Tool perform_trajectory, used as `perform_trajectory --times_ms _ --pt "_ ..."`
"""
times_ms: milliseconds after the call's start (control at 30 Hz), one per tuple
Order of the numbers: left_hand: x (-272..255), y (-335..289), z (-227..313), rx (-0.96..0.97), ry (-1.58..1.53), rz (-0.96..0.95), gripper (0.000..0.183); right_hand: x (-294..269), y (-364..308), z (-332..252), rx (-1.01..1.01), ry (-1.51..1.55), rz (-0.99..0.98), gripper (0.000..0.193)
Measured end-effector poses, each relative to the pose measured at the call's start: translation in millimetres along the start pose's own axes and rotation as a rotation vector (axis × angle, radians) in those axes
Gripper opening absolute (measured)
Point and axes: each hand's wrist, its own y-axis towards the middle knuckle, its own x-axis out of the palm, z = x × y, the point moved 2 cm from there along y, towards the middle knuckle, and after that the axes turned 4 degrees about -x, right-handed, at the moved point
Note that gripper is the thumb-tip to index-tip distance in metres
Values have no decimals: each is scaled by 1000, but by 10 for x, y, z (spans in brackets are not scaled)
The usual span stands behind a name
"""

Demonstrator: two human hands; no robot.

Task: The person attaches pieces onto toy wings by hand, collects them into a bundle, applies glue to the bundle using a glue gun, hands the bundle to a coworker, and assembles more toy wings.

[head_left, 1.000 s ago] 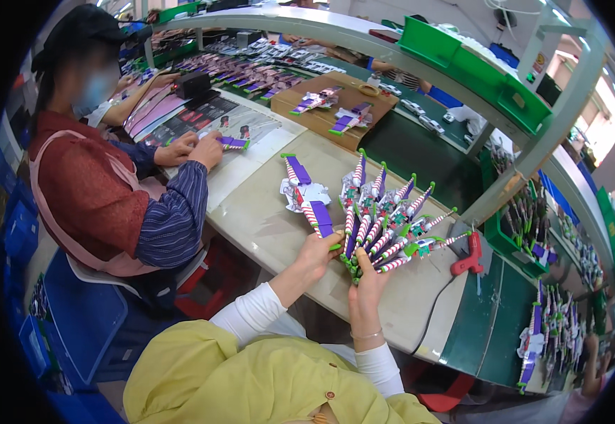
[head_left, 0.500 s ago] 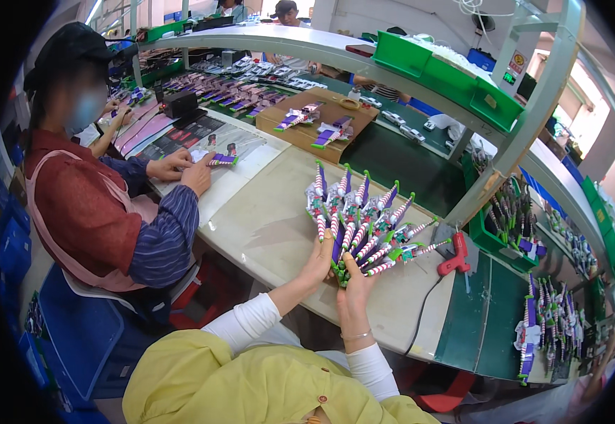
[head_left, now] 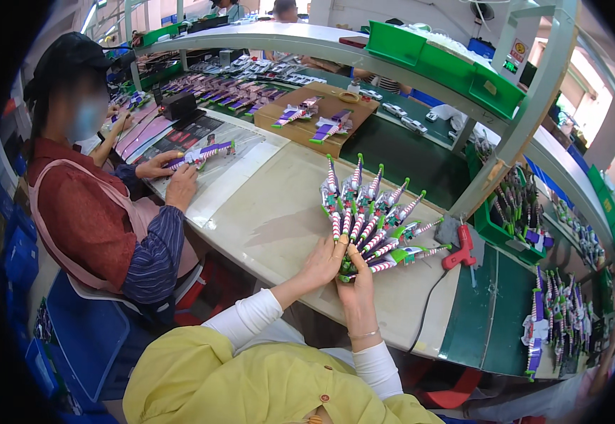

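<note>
A fanned-out bunch of toy planes (head_left: 368, 219) stands above the table in front of me, with red-and-white striped wings, green tips and bits of purple. My left hand (head_left: 320, 264) closes on the bunch's lower left side, its fingertips pressed against the gathered wing ends. On the lower right side my right hand (head_left: 357, 293) grips the same ends. The fingers hide part of the gathered bottom. To the right of the bunch, a red glue gun (head_left: 459, 253) rests by the table's edge, its cord running down.
On the left a co-worker handles a purple-winged toy plane (head_left: 207, 152). Two more planes lie on a cardboard box (head_left: 268, 119). A shelf post (head_left: 516, 155) rises at the right, near a green bin (head_left: 512, 237) and a pile of planes (head_left: 562, 318).
The bunch has turned a little to the right in my hands, and my left hand has shifted right with it. The co-worker's toy plane has moved left and shows more of its length.
</note>
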Motion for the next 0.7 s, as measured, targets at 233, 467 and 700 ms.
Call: perform_trajectory --times_ms 233,467,700 --pt "-151 -76 54 -84 43 -16 51 -46 92 54 117 83 54 19" --pt "-436 680 -558 -600 -1427 132 102 -165 176 -28 123 148 132 15" --pt "-148 1693 -962 -608 -1803 26 128 -70 77 -81 135 131 114 23"
